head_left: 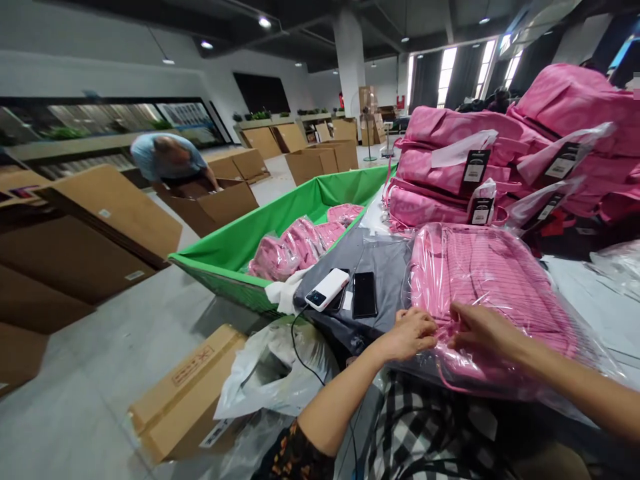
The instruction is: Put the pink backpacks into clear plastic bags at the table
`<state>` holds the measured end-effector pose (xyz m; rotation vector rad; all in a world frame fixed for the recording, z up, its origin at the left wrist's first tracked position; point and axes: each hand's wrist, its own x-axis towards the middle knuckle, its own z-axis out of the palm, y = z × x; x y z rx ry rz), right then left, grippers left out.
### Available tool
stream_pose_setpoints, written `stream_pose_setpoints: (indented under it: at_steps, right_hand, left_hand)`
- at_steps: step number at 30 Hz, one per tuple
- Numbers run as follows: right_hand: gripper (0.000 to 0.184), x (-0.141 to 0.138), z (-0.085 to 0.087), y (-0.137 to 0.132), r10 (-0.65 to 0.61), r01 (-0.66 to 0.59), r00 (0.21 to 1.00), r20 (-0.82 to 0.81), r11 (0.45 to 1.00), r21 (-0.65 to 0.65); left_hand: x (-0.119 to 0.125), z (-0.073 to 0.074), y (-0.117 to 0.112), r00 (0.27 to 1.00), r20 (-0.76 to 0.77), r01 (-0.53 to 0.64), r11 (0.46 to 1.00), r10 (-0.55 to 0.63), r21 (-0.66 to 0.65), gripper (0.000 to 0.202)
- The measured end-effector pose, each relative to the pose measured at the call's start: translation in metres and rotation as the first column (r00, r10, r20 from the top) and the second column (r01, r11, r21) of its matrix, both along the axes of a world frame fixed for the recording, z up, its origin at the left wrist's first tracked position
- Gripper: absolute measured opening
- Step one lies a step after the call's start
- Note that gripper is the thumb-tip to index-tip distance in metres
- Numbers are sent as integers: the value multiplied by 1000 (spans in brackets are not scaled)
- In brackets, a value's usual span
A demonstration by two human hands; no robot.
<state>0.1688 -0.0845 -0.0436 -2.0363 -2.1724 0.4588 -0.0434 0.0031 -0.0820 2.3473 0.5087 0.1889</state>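
Note:
In front of me lies a pink backpack (pixel 490 273) inside a clear plastic bag (pixel 583 333), flat on the table's near edge. My left hand (pixel 413 333) is closed at the backpack's near left side, its curled fingers on the plastic and pink fabric. Just right of it, my right hand (pixel 480 327) is closed too, thumb and fingers pinched at the same spot. Whether they grip the bag's film or a part of the backpack is hard to make out. A black phone (pixel 365 295) and a white power bank (pixel 327 289) rest left of the backpack.
Pink backpacks with black tags (pixel 476 166) are stacked behind. To the left, a green-lined bin (pixel 235 257) holds several bagged pink ones. A cardboard box (pixel 187 387) and a white plastic bag (pixel 275 367) sit on the floor. Another person (pixel 167 157) bends over an open carton (pixel 215 207).

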Motion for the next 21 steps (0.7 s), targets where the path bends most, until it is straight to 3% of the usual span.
stream_pose_setpoints:
  at_steps: [1,4,7,9,13,15,17,19,21]
  right_hand:
    - [5,1,-1,-9,29,-32,999,35,995,92]
    - [30,5,-5,-37,264,-296,954,140,904,307]
    - [42,8,-16,-56,480,-523,852,209,801,292]
    - [53,8,-24,-58,515,-560,827,227,791,246]
    - [53,2,-33,-44,501,-527,846,183,837,145]
    - [47,0,-30,-41,488,-514,854,179,845,148]
    - [41,4,-21,-50,433,-456,890,144,839,295]
    - [40,19,-11,-76,283,-247,959,19,802,544]
    - [47,44,-3,-109,57,74,986,-159,702,708]
  left_hand:
    - [0,1,0,1000,-6,1,1000,-1,6,13]
    - [0,1,0,1000,-13,19,1000,-19,20,12]
    - [0,1,1,999,-24,25,1000,-25,15,12]
    - [-1,5,3,1000,-22,16,1000,-16,-21,9]
    - [-1,20,17,998,44,-49,996,52,-74,6]
    - [0,26,31,961,144,-208,960,237,-187,10]
    - [2,24,50,871,185,-379,862,455,-337,18]
    - [4,14,66,802,132,-485,765,582,-424,28]
    - [9,-1,75,779,68,-518,701,623,-491,39]
